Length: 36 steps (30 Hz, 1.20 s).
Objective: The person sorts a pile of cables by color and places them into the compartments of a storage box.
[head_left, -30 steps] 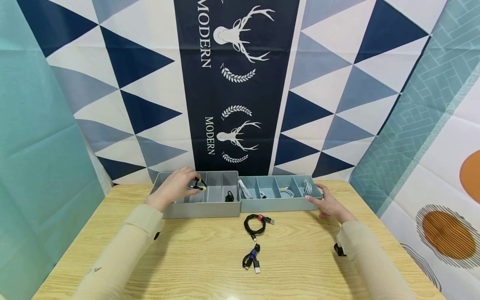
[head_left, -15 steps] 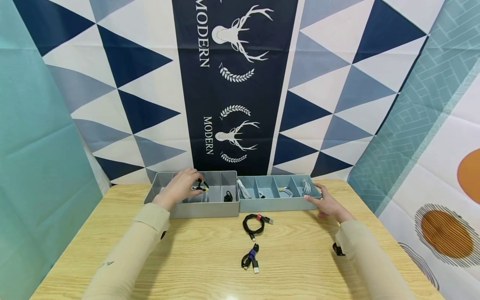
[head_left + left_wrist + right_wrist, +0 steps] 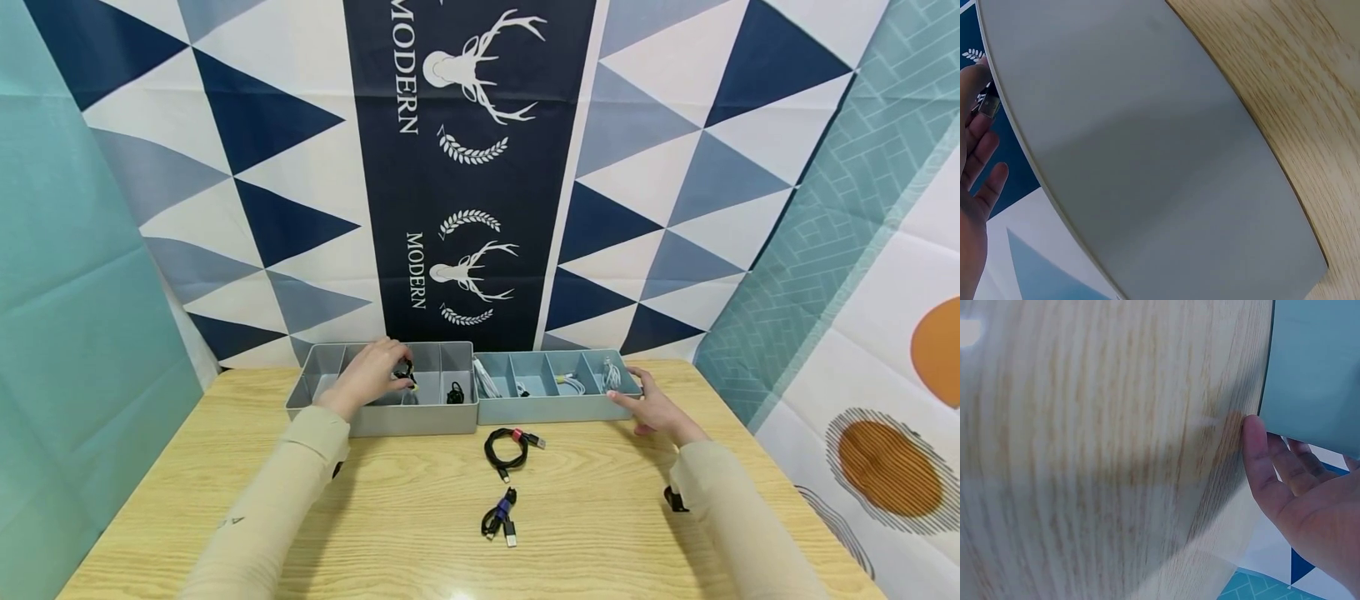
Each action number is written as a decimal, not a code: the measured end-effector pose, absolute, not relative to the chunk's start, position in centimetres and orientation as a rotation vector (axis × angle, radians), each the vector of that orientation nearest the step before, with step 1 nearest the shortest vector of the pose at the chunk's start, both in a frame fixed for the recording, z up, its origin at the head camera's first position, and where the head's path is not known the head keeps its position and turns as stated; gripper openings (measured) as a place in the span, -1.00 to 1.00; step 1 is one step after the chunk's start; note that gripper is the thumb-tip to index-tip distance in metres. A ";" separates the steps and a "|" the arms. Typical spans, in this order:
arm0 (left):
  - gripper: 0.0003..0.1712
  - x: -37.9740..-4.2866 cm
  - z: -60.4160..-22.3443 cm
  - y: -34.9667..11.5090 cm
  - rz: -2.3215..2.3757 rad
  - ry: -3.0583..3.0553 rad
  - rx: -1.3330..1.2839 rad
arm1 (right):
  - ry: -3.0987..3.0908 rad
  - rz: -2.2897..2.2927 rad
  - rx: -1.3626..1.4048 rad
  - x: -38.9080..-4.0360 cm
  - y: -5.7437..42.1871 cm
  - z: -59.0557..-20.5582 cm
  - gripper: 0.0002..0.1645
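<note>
The black cable [image 3: 407, 372], likely light, limp and best held by its loop, is pinched by nearly closed left hand [image 3: 367, 374] fingers over the gray box [image 3: 423, 421] at the tabletop's eleven o'clock, while the blue box [image 3: 555, 408] is touched at two o'clock by the right hand [image 3: 657, 409], fingers loosely spread.

Left tray [image 3: 420, 421], right tray [image 3: 558, 408] adjoining, two cables [image 3: 500, 512] before them, on table [image 3: 405, 517]

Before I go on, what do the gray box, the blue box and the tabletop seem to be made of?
Gray box: likely matte plastic; smooth, even walls and thin rim.
Blue box: likely plastic too, matte; smooth, uniformly colored walls.
Tabletop: wood or wood-look laminate, somewhat glossy; grain shows and light glares.
</note>
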<state>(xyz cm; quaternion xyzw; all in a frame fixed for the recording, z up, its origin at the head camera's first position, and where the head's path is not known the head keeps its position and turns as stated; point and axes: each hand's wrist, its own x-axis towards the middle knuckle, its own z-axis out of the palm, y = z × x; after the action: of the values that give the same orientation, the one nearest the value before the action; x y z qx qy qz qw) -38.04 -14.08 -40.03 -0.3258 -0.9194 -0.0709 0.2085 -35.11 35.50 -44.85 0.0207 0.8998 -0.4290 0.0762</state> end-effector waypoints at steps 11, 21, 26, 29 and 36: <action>-0.65 -38.6 -40.3 -13.1 -0.193 -2.542 -0.870 | 2.699 -1.280 0.074 -35.0 35.4 -44.9 0.17; -0.62 -38.8 -40.2 -12.6 -0.212 -2.555 -0.855 | 2.689 -1.290 0.075 -34.9 35.3 -44.8 0.21; -0.66 -38.9 -40.1 -12.3 -0.208 -2.532 -0.880 | 2.685 -1.292 0.074 -34.9 35.3 -44.7 0.20; -0.66 -39.0 -40.3 -12.2 -0.197 -2.520 -0.887 | 2.681 -1.298 0.074 -34.9 35.2 -44.7 0.19; -0.62 -39.1 -40.9 -12.0 -0.202 -2.546 -0.861 | 2.682 -1.298 0.079 -34.9 35.3 -44.7 0.18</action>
<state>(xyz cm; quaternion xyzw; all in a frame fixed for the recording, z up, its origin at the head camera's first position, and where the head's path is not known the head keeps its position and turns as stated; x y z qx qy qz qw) -39.14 -12.02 -40.86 -0.3115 -0.9213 -0.0730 0.2212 -34.92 35.27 -44.69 0.0263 0.8969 -0.4341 0.0806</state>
